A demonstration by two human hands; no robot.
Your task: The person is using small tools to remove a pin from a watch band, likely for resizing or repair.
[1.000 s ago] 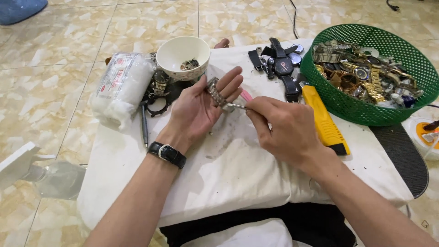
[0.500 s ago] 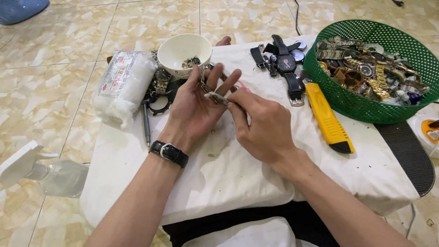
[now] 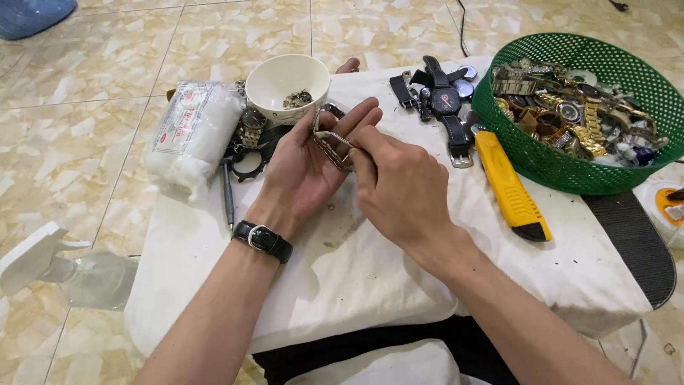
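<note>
Both hands [image 3: 356, 171] | metal watch band [image 3: 331, 145] pinched between them

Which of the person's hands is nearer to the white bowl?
The left. The left hand lies palm up just below the white bowl, its fingertips close beside the rim, holding a metal watch band. The right hand is farther away, lower and to the right.
</note>
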